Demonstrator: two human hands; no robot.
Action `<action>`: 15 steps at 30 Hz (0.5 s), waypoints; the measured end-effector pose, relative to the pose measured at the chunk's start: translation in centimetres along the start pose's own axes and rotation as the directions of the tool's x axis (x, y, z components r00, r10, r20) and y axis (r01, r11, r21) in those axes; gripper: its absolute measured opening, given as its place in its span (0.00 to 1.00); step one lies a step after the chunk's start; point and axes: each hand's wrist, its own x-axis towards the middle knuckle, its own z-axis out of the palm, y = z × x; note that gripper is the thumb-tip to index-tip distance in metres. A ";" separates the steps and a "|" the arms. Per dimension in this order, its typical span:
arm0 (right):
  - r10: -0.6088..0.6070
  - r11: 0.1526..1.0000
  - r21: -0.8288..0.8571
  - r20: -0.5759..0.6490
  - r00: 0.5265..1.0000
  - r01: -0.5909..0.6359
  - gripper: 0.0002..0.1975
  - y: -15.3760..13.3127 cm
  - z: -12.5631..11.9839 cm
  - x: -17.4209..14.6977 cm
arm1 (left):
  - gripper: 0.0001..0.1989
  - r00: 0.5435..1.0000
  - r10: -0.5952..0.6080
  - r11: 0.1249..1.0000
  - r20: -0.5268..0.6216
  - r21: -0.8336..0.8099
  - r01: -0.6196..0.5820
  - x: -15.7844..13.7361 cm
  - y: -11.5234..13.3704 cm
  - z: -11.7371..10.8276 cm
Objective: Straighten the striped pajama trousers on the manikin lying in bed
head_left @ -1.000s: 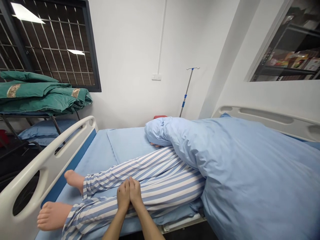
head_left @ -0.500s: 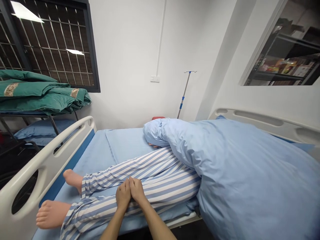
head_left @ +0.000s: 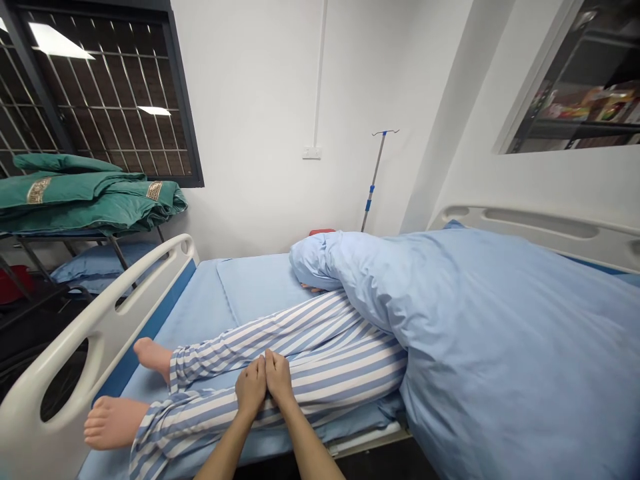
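Two legs in blue-and-white striped trousers (head_left: pixel 345 377) stretch along the bed, and the bare feet at the left look like a manikin's. Around the knee of the nearer leg, my left hand (head_left: pixel 251 385) is closed, its knuckles up and fingertips hidden. Right beside it, thumbs almost touching, my right hand (head_left: pixel 278 379) is closed on the same leg. A light blue quilt (head_left: pixel 480 333) covers the body from the thighs upward. Fingers of a hand (head_left: pixel 313 288) show from under the quilt's far edge.
A white footboard (head_left: pixel 100 320) stands at the left and a white headboard (head_left: pixel 540 223) at the right. Folded green bedding (head_left: pixel 95 200) lies on a rack behind the footboard. An IV pole (head_left: pixel 375 180) rises beyond the bed, near the wall.
The whole view has shifted slightly, so the bed sits a little further right. My hands stay closed on the same part of the leg.
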 end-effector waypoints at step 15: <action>0.077 0.977 0.203 -0.030 0.997 -0.069 0.21 0.7 -0.3 0.3 | 0.23 0.995 -0.047 0.883 -0.085 -0.470 0.002 0.8 2.9 0.9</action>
